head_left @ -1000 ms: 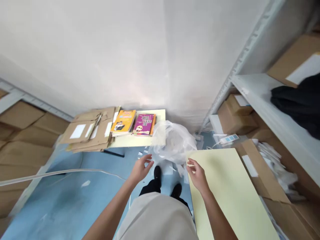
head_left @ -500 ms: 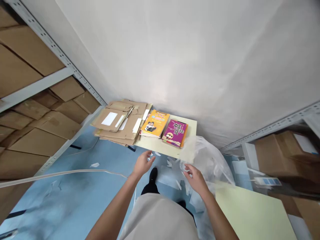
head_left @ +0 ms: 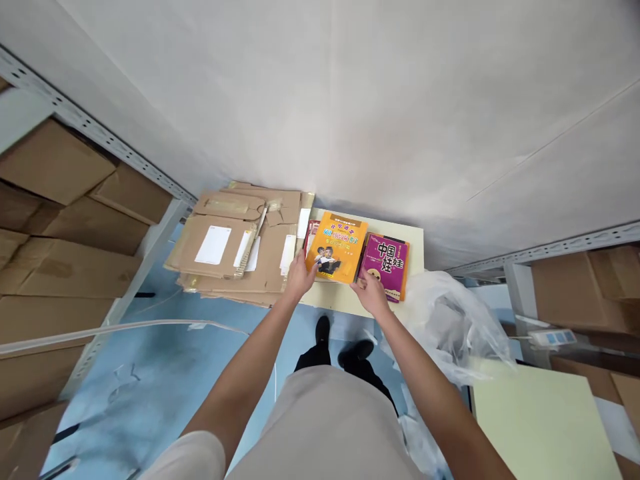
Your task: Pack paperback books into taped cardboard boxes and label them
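An orange book (head_left: 340, 243) with a picture of two children on its cover lies at the front of the table, tilted slightly. My left hand (head_left: 300, 275) grips its lower left edge, thumb on the cover. At its lower right corner my right hand (head_left: 371, 292) holds the same book, with fingers close against the purple book. That purple book (head_left: 387, 263) rests on top of other books just to the right. A dark red book (head_left: 312, 230) peeks out from under the orange one's left side.
Flattened cardboard boxes (head_left: 273, 260) with white labels are stacked on the left of the pale yellow table (head_left: 345, 305). A clear plastic bag (head_left: 457, 327) bulges at the right, beside another pale yellow surface (head_left: 543, 413). Shelves of cartons (head_left: 60, 267) flank both sides. A white cable (head_left: 165, 323) crosses the left.
Both hands have moved forward from above the floor to the orange book and taken hold of its lower edges. The view has shifted, and the purple book appears farther right.
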Action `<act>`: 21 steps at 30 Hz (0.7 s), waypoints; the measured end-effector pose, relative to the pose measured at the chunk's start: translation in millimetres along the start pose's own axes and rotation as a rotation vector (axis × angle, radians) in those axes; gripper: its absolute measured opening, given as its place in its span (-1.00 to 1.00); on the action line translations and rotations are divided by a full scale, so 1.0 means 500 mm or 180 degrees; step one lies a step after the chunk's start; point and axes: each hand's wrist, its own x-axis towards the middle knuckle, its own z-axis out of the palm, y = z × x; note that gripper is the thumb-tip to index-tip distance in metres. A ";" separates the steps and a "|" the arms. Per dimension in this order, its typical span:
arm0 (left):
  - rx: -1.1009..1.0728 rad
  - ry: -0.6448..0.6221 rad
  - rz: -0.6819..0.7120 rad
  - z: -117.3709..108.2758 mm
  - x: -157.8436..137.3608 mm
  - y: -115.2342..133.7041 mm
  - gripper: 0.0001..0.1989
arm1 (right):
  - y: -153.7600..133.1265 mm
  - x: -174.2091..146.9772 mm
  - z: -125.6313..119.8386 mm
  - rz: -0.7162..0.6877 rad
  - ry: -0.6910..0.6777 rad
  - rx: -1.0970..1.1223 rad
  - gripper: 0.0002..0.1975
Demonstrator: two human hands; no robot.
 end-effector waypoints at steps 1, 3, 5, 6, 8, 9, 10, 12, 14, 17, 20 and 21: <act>0.0016 -0.0078 -0.0027 0.007 0.011 -0.001 -0.42 | -0.012 0.019 0.009 -0.0012 0.0083 -0.0119 -0.45; 0.0098 -0.0184 -0.0101 0.021 0.019 -0.001 -0.46 | -0.027 0.049 0.024 0.0066 0.0148 -0.0272 -0.52; 0.0204 -0.0121 -0.0154 0.034 0.012 0.002 -0.45 | -0.033 0.066 0.036 0.0243 0.0136 -0.0319 -0.59; 0.0226 -0.0068 -0.0167 0.039 0.005 0.004 -0.45 | -0.032 0.071 0.040 0.0329 0.0145 -0.0293 -0.60; 0.0173 -0.0010 -0.0212 0.046 -0.012 0.009 -0.43 | -0.024 0.074 0.046 0.0455 0.0224 -0.0101 -0.57; 0.0098 -0.0020 -0.0243 0.047 -0.022 0.010 -0.42 | -0.019 0.072 0.048 0.0492 0.0271 0.0009 -0.56; 0.0005 -0.0038 -0.0271 0.047 -0.033 0.010 -0.41 | -0.013 0.069 0.049 0.0515 0.0306 0.0131 -0.54; -0.0231 -0.0055 -0.0302 0.046 -0.057 0.006 -0.39 | -0.001 0.056 0.051 0.0567 0.0315 0.0469 -0.53; -0.0634 -0.0010 -0.0325 0.045 -0.086 -0.003 -0.37 | 0.009 0.035 0.054 0.0641 0.0210 0.0996 -0.55; -0.1556 0.0197 -0.0673 0.045 -0.136 -0.024 -0.34 | 0.025 -0.010 0.067 0.0845 0.0100 0.1726 -0.62; -0.2414 0.0066 -0.1479 0.047 -0.181 -0.046 -0.40 | 0.041 -0.059 0.087 0.1064 0.0130 0.1953 -0.64; -0.2639 -0.0100 -0.1658 0.046 -0.193 -0.052 -0.45 | 0.046 -0.073 0.092 0.1122 0.0115 0.2024 -0.64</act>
